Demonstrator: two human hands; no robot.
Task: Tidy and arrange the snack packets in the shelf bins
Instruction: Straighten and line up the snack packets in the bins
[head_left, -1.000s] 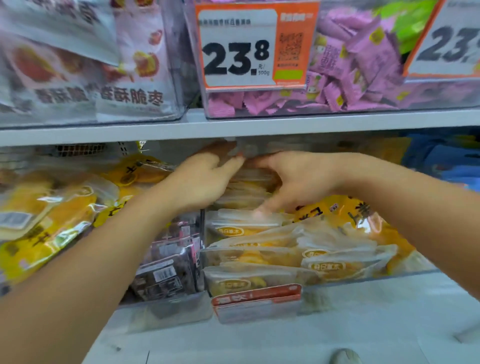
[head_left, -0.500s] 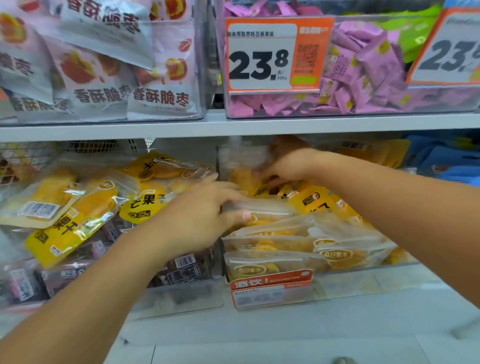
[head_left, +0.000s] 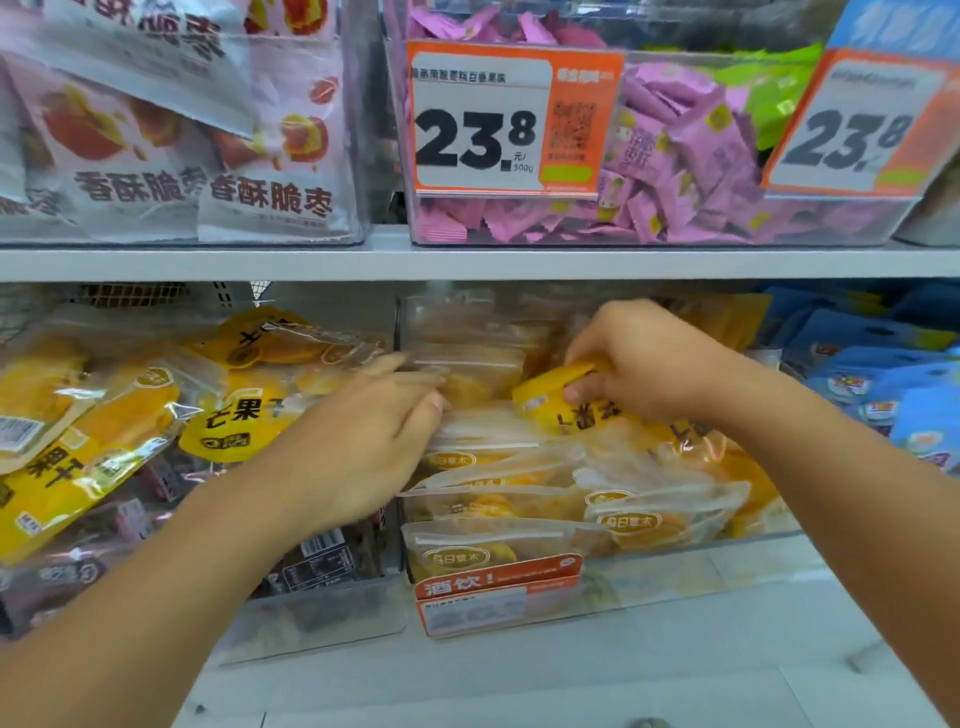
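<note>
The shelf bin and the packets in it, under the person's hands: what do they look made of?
The shelf bin looks like clear rigid plastic: the packets show through its smooth, straight front wall. The snack packets look like glossy flexible plastic film, see-through and crinkled with highlights. The yellow packet that the right hand grips seems printed film, bending under the fingers.

Yellow packet (head_left: 553, 387), black print; pink sachets (head_left: 675, 171); orange-white price tag (head_left: 511, 122).

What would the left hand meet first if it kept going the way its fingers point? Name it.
Probably the clear packets standing at the back of the middle bin: the left hand points right and inward at them. Depth is unclear; it may already touch them.
</note>
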